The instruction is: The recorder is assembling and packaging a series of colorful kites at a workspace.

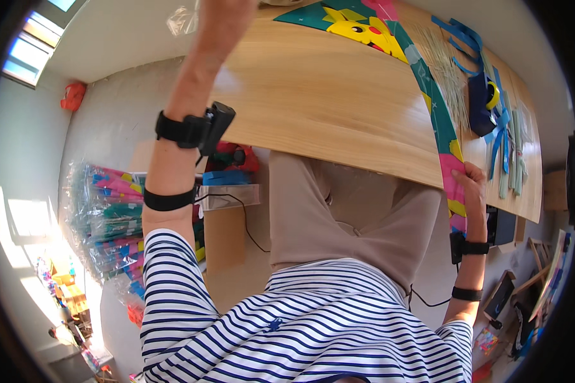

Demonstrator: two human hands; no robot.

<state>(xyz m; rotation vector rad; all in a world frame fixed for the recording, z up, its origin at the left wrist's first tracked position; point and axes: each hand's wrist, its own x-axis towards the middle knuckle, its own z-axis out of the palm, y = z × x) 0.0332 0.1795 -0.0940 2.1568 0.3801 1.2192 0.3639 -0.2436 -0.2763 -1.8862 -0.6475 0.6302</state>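
A printed kite sail (428,92) in green, pink and yellow runs along the right of the table, folded into a long narrow band. Its wider far part carries a yellow cartoon figure (364,33). My right hand (471,185) pinches the band's near end at the table's front edge, and the tip hangs below that edge. My left hand (227,22) reaches over the table's far left side. Its fingers are blurred and cut off by the upper edge, so whether they touch anything is hidden.
Thin sticks (446,76), a dark blue tape dispenser (479,105) with yellow tape, blue ribbons (463,41) and pale green rod bundles (516,153) lie on the table's (326,96) right. Plastic-wrapped colourful bundles (108,210) stand at left, beside a clear bin (230,195).
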